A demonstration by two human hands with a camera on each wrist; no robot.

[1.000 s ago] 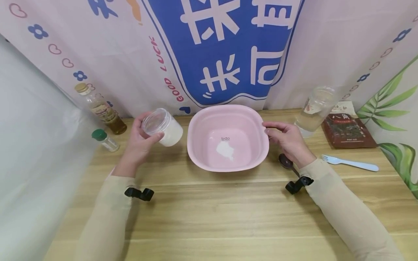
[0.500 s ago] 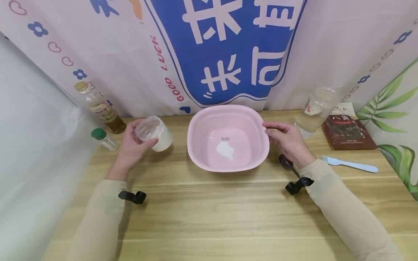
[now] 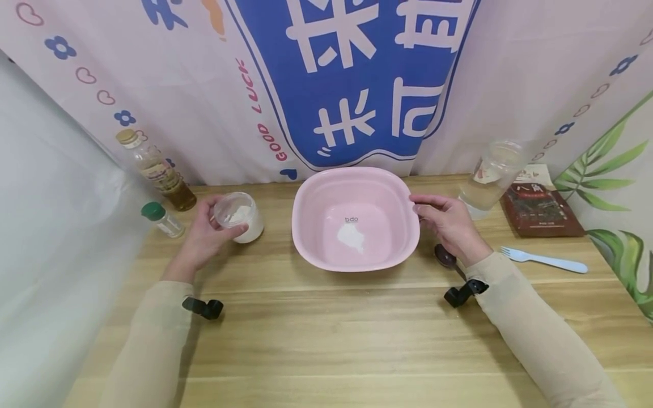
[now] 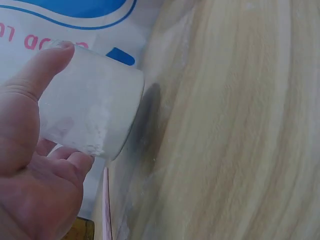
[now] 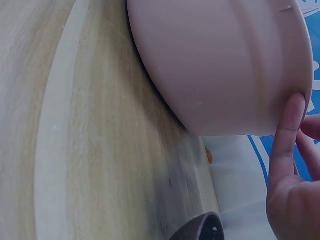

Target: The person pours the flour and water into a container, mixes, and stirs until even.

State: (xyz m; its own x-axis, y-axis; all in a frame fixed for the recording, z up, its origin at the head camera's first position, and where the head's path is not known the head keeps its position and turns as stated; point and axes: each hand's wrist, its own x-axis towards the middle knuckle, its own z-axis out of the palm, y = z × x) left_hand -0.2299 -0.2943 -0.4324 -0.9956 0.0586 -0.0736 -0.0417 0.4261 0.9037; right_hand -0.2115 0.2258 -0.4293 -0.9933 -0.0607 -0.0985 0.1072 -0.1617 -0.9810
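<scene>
In the head view my left hand [image 3: 206, 235] grips a clear plastic jar [image 3: 251, 231] of white powder, thumb on the near side and fingers round the back. The jar [image 4: 92, 100] is close over the tabletop in the left wrist view, its wall dusted white. A pink basin [image 3: 304, 241] stands at the middle, with a small heap of white powder [image 3: 351, 236] on its floor. My right hand [image 3: 449, 224] pinches the basin's right rim. The right wrist view has one fingertip pressed on the basin's outer wall [image 5: 225, 75], just under the rim.
Left of the jar stand an oil bottle [image 3: 168, 180] and a green-capped shaker [image 3: 165, 220]. On the right are a dark spoon [image 3: 445, 256], a clear container of liquid [image 3: 484, 184], a brown packet [image 3: 543, 209] and a light blue fork [image 3: 546, 260]. A printed cloth [image 3: 204, 113] hangs behind.
My left hand has moved left and down with the jar, away from the basin, and the jar has gone from tilted to more upright. My right hand stays at the basin's rim.
</scene>
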